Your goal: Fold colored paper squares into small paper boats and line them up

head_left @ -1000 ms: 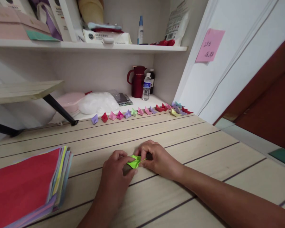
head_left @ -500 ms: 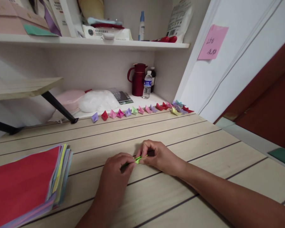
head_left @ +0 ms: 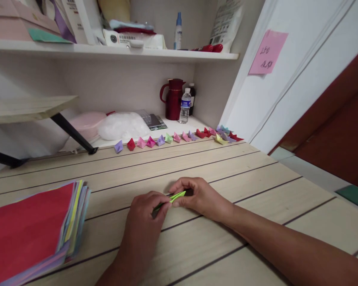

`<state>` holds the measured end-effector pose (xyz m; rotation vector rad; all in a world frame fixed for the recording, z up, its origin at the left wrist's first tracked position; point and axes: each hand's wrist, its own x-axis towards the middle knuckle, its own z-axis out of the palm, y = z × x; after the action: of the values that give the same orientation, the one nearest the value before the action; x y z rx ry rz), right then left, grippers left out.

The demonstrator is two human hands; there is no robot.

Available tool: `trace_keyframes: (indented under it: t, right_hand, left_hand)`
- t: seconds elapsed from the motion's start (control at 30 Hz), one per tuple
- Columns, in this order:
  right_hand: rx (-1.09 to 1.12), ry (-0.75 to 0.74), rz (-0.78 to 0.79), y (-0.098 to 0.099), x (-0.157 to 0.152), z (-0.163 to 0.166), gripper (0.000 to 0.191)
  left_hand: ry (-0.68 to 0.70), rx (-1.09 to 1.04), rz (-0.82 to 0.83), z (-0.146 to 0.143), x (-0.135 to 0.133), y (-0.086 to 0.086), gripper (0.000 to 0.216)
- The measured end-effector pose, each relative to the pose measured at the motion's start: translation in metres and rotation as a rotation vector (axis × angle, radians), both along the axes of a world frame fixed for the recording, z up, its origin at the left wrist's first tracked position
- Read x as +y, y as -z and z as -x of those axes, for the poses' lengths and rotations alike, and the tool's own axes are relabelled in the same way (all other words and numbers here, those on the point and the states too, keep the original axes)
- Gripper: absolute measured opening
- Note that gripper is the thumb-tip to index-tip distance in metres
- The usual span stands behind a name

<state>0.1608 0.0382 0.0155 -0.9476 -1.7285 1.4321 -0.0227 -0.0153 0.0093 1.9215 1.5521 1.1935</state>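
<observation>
Both hands pinch a small folded green paper piece (head_left: 176, 196) just above the wooden table (head_left: 256, 182). My left hand (head_left: 144, 216) grips its left end with thumb and fingers closed. My right hand (head_left: 197, 196) holds the right end, fingers curled over it. The paper looks flattened, seen nearly edge-on. A row of several small folded paper boats (head_left: 179, 138) in purple, red, pink, green and yellow stands along the table's far edge.
A stack of coloured paper sheets (head_left: 30, 234), red on top, lies at the left front. Behind the boats a lower shelf carries a dark red jug (head_left: 173, 99), a water bottle (head_left: 184, 108) and a white plastic bag (head_left: 122, 126). A pink note (head_left: 267, 53) sticks on the white panel at right.
The green paper was spread open between the fingers a second ago; now it is pressed flat and thin. Both hands stay in about the same place.
</observation>
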Motion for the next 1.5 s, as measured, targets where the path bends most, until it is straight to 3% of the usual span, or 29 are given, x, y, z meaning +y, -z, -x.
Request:
trace_keyframes:
  t: [0.17, 0.37, 0.5, 0.67, 0.77, 1.07, 1.27, 1.5]
  right_hand:
    - [0.012, 0.039, 0.011, -0.006, -0.004, 0.002, 0.026]
    - [0.064, 0.124, -0.019, -0.010, 0.000, 0.000, 0.024]
    - [0.080, 0.186, -0.074, -0.011, 0.002, -0.002, 0.019]
    - [0.043, 0.229, -0.224, -0.015, -0.002, -0.003, 0.008]
    - [-0.039, 0.262, -0.375, -0.015, -0.005, -0.004, 0.006]
    - [-0.113, 0.203, -0.701, -0.010, -0.012, -0.005, 0.006]
    - [-0.090, 0.179, -0.719, -0.010, -0.012, -0.003, 0.007]
    - [-0.057, 0.143, -0.625, -0.010, -0.012, -0.002, 0.012]
  left_hand:
    - [-0.058, -0.001, 0.001, -0.001, -0.003, 0.006, 0.034]
    - [-0.105, -0.218, -0.009, 0.000, 0.000, 0.013, 0.061]
    - [-0.154, -0.263, -0.007, -0.001, 0.000, 0.012, 0.047]
    - [-0.201, -0.069, -0.280, -0.001, -0.002, 0.004, 0.021]
    - [-0.175, 0.118, -0.426, 0.000, -0.003, 0.001, 0.024]
    - [-0.168, 0.210, -0.409, 0.001, -0.002, 0.003, 0.022]
    - [-0.128, 0.189, -0.402, 0.000, -0.005, 0.001, 0.017]
    - [-0.106, 0.123, -0.332, 0.000, 0.000, 0.012, 0.014]
